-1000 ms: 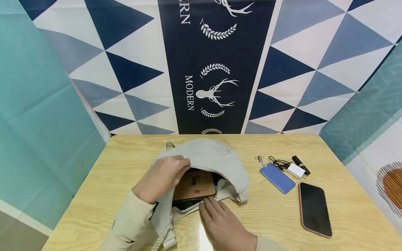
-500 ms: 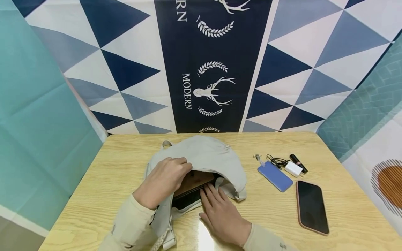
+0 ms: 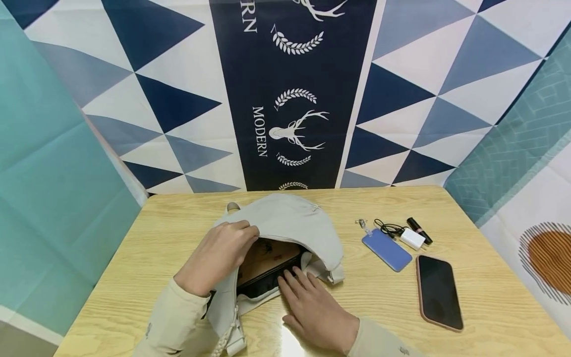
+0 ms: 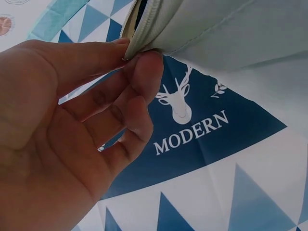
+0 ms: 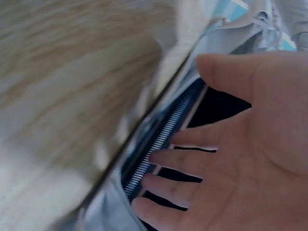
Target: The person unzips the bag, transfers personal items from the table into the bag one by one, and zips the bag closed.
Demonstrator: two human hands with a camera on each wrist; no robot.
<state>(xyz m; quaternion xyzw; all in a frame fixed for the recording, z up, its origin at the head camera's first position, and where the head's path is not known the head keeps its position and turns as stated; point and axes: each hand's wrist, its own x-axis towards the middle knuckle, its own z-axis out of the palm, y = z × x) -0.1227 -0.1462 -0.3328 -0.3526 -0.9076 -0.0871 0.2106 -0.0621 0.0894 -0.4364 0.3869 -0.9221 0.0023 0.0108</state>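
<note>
A pale grey fabric bag [image 3: 292,218] lies on the wooden table with its zipped mouth facing the person. Thumb and index finger of my left hand [image 3: 218,255] pinch the upper zip edge [image 4: 144,33] and hold it raised. Inside sits a brown flat case [image 3: 263,260] with a dark figure, a small red mark and a black edge; its far part is hidden under the bag's top. My right hand [image 3: 314,307] lies at the lower edge of the mouth, fingers straight and slightly spread. In the right wrist view its fingertips reach the zip teeth [image 5: 166,132].
To the right lie a blue card holder [image 3: 386,249] with a metal clip, a black cable [image 3: 389,228], a white charger plug [image 3: 412,238], a black lipstick-like tube [image 3: 419,230] and a phone [image 3: 440,292]. A braided cord [image 3: 221,342] hangs at the bag's near left. Patterned cloth [image 3: 178,99] stands behind the table.
The brown case has moved deeper into the bag, leaving a dark strip before it. My right fingers went into the mouth, then drew back slightly. My left hand keeps its pinch.
</note>
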